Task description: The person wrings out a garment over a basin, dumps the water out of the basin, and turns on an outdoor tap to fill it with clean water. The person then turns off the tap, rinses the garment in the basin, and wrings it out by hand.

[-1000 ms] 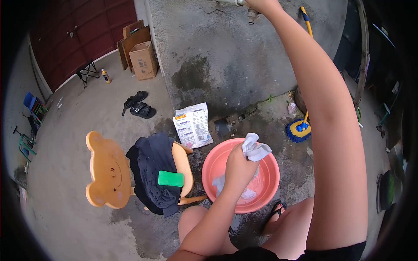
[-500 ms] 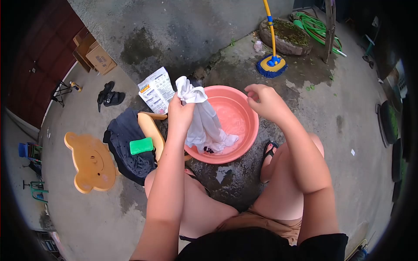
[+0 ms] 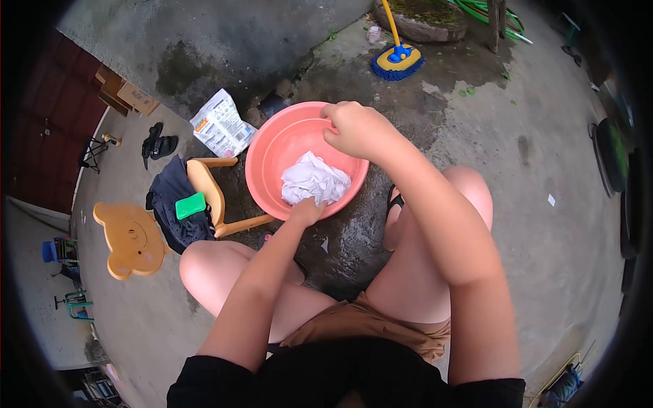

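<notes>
A crumpled white garment [image 3: 314, 178] lies in the near part of a pink plastic basin [image 3: 266, 139]. At the near rim, my left hand [image 3: 307, 212] is closed on the garment's edge, its fingertips partly hidden by the cloth. My right hand [image 3: 360, 134] hovers over the basin's far right side, fingers loosely curled and apart from the thumb, with nothing visible in them. Left of the basin is a yellow wooden chair [image 3: 207, 190] with dark clothing [image 3: 166, 207] draped over it. A green bar, possibly soap [image 3: 190, 206], rests on that clothing.
A white printed packet [image 3: 223, 126] stands behind the chair. The chair's bear-shaped part [image 3: 129, 238] lies farther left. Black sandals [image 3: 160, 145] and cardboard boxes [image 3: 129, 94] are at the back left. A blue-and-yellow mop [image 3: 398, 62] stands on wet concrete beyond the basin.
My left hand has lowered the white garment from above the basin into it, and the cloth is now bunched up. My right hand has moved left over the basin. The view has shifted.
</notes>
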### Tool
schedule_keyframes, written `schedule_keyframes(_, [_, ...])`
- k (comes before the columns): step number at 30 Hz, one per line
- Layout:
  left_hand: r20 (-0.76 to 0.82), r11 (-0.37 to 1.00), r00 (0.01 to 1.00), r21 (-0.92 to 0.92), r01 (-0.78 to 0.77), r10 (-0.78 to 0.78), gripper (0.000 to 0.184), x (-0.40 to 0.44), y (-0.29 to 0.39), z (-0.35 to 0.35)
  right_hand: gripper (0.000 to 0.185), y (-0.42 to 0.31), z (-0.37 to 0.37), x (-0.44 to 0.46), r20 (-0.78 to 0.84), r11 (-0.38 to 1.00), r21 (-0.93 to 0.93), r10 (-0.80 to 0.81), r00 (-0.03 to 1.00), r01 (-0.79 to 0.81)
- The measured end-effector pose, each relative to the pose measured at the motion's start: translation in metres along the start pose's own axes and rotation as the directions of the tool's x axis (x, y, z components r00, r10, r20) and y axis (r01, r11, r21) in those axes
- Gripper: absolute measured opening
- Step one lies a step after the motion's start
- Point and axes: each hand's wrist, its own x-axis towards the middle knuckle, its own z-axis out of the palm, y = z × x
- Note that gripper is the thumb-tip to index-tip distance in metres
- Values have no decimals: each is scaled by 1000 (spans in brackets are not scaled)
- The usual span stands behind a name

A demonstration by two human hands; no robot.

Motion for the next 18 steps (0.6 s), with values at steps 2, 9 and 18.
schedule_keyframes(2, [38,991,999,130,-30,25,69,-1,1,23,33,7,-4,-3,45,1000,22,-1,999,0])
schedule_keyframes(9, [87,902,995,423,-86,54,65,-9,10,40,33,19,-6,-18,72,999,-33,3,997,-1])
schedule_keyframes(18, [132,971,991,235,-38,7,66,-57,11,58,35,13,2,-26,261,998,-61,12,965,5])
